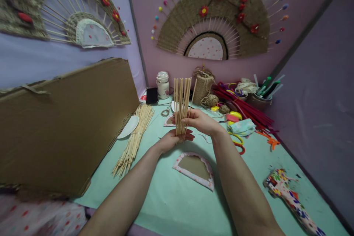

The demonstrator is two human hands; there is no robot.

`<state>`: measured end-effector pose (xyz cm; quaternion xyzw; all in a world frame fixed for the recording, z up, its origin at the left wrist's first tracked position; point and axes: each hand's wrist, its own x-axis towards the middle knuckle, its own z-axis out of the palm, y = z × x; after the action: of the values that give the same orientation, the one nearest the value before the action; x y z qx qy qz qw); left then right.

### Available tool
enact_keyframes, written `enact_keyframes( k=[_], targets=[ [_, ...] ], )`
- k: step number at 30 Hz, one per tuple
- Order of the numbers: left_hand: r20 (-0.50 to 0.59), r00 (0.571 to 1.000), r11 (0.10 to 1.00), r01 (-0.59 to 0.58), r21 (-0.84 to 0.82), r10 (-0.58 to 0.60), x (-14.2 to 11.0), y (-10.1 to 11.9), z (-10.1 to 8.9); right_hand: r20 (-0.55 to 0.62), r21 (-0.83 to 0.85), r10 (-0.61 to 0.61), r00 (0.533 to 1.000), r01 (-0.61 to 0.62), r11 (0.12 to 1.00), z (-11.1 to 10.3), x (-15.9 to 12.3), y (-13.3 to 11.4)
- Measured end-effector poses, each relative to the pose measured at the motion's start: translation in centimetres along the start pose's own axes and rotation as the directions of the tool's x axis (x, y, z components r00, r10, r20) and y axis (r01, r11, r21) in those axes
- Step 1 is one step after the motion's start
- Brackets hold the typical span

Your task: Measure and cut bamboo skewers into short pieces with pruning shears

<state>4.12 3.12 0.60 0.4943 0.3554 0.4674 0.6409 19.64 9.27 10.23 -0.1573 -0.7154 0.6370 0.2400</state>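
Observation:
A bunch of thin wooden sticks [181,96] stands upright above the table, pinched near its lower half by my right hand [199,121]. One stick leans out to the right of the others. Below, my left hand [173,140] lies palm-up with fingers stretched out, the bottom ends of the sticks touching it. On the table just under my hands is a half-round cardboard piece [195,166] edged with dotted fabric. Partly hidden behind my hands is a similar fabric-edged piece [169,121].
More sticks [134,138] lie in a pile at left beside a white half-disc [128,127] and a large cardboard sheet [63,125]. Behind stand a twine spool [203,84] and a white bottle [163,85]. Scissors [238,143] and a floral-covered glue gun [290,197] lie at right.

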Motion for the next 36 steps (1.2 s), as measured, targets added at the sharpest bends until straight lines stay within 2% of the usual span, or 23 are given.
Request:
enact_keyframes(
  k=[6, 13, 16, 24, 28, 36],
  targets=[
    [-0.042, 0.999, 0.999, 0.025, 0.037, -0.023, -0.1, -0.2, -0.1, 0.031, 0.007, 0.023, 0.999, -0.024, 1.000, -0.1, -0.1, -0.1],
    [-0.035, 0.999, 0.999, 0.010, 0.046, -0.008, 0.0, -0.6, -0.2, 0.084, -0.183, 0.038, 0.996, -0.022, 0.983, -0.1, 0.5, 0.2],
    [-0.024, 1.000, 0.999, 0.007, 0.051, -0.006, -0.1, -0.4, -0.3, 0.078, -0.209, 0.024, 0.997, -0.007, 0.978, 0.0, 0.5, 0.1],
    [-0.141, 0.990, 0.998, -0.014, 0.055, 0.022, -0.1, -0.1, -0.2, -0.010, -0.194, 0.036, 0.999, -0.038, 0.980, 0.5, 0.8, 0.9],
    [-0.081, 0.997, 1.000, 0.012, 0.015, -0.011, -0.1, -0.3, -0.2, 0.037, -0.159, -0.001, 0.999, 0.007, 0.987, 0.5, 0.9, 1.0],
    [0.089, 0.996, 0.997, 0.011, 0.073, -0.018, -0.1, -0.3, -0.6, 0.156, 0.125, 0.003, 0.988, -0.022, 0.992, 0.2, 0.8, 2.2]
  ],
)
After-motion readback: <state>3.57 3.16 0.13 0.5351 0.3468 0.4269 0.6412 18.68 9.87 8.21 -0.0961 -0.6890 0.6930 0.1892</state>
